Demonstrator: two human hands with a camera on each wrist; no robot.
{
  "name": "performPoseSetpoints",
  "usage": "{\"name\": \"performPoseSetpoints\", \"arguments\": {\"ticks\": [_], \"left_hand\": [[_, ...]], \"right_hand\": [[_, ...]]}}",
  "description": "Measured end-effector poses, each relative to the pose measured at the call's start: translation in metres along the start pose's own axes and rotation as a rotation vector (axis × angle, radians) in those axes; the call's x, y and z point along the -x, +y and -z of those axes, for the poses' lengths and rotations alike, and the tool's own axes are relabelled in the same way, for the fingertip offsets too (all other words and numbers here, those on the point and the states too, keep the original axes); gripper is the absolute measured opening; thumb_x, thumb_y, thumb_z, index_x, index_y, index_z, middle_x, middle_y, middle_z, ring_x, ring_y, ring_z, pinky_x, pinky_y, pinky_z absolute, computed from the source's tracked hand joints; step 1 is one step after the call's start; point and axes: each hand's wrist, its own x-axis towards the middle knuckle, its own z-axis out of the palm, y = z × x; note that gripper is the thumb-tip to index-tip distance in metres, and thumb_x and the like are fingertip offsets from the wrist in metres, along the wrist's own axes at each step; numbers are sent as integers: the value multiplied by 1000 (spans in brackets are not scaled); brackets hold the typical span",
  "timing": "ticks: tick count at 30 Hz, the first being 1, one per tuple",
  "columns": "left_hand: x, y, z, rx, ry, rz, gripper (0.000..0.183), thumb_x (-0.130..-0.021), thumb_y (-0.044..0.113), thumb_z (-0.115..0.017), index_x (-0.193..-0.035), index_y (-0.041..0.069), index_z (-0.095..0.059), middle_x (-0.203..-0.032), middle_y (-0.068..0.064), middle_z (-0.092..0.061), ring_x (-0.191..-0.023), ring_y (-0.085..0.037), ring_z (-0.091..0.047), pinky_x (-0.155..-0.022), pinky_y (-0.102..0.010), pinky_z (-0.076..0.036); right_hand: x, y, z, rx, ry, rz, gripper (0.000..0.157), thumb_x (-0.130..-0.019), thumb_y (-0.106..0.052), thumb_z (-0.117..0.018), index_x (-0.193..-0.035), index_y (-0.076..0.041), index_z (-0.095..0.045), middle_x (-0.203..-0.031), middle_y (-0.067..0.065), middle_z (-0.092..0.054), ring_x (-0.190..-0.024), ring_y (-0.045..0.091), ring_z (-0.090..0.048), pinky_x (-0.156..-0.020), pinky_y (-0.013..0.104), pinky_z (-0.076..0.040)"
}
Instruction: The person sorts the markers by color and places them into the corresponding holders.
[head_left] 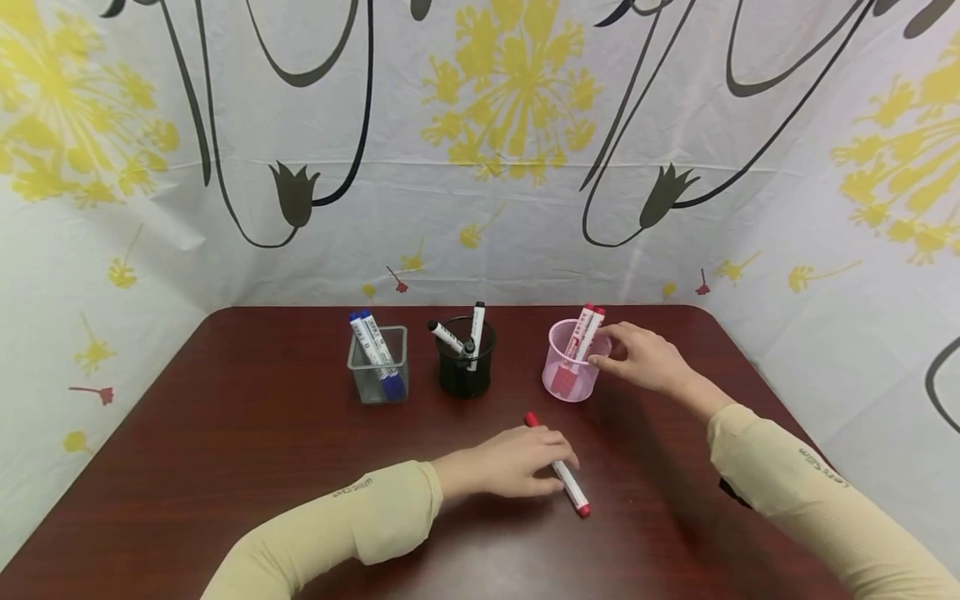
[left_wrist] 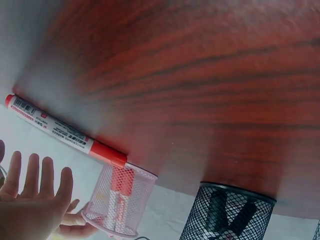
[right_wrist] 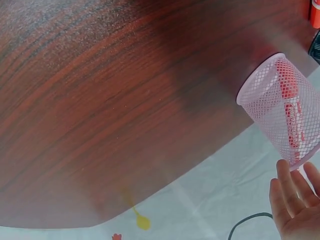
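A red-capped whiteboard marker [head_left: 572,487] lies slantwise on the dark wooden table [head_left: 225,467]. Over it hovers my left hand [head_left: 517,461], palm down and fingers extended; in the left wrist view the fingers look apart from the marker [left_wrist: 55,127]. My right hand [head_left: 647,357] is at the right side of the pink mesh cup [head_left: 553,360], its nearly straight fingertips at the rim. Two red markers [head_left: 583,335] lean inside that cup. In the right wrist view, the fingers of my right hand [right_wrist: 297,202] meet the edge of the cup [right_wrist: 265,107].
Left of the pink cup stands a black mesh cup [head_left: 457,379] with black markers [head_left: 477,329]. Further left, a grey square mesh holder [head_left: 367,387] contains two blue markers [head_left: 375,343]. A flower-patterned white sheet [head_left: 480,233] rises behind the table.
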Motion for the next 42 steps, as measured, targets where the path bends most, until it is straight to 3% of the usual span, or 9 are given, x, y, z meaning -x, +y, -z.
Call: {"name": "performPoseSetpoints", "arguments": {"ticks": [13,22,33,37,42], "left_hand": [[-4,6,-6,-53,-9,-36,27,-86,28,-62,-113,22,-60,-108,10,-56,-94,-4,-49,-82,-15,-37],[3,4,-11,-226,-2,-69,31,-85,27,-62,-116,23,-58,-111,9,-55,-104,-7,-49,-87,-22,-38],[-1,-2,-24,-348,-75,37,55,-85,31,-62,-136,23,-43,-133,5,-46,-123,-13,-39,-98,-33,-32],[0,-3,-27,-391,-54,44,46,-85,31,-61,-129,26,-51,-120,8,-54,-114,-11,-46,-94,-34,-34],[3,-3,-29,-503,23,-14,24,-83,30,-63,-106,32,-64,-93,12,-57,-89,-10,-51,-84,-33,-38]], "right_hand": [[-1,3,3,0,-22,-8,48,-78,-35,-72,-112,-4,-59,-88,6,-59,-74,19,-55,-60,35,-44],[0,3,4,-4,-19,-19,47,-77,-35,-72,-112,-5,-60,-89,7,-60,-76,19,-56,-60,36,-45],[-1,2,0,-17,-12,-7,48,-78,-33,-72,-113,-3,-59,-90,7,-61,-75,19,-57,-61,37,-46],[-1,1,0,-21,-6,-5,48,-78,-33,-72,-113,-3,-60,-91,7,-61,-75,19,-57,-61,37,-46],[-2,2,1,-23,-6,-13,48,-78,-36,-71,-113,-5,-60,-90,6,-60,-75,19,-57,-60,36,-46]]}}
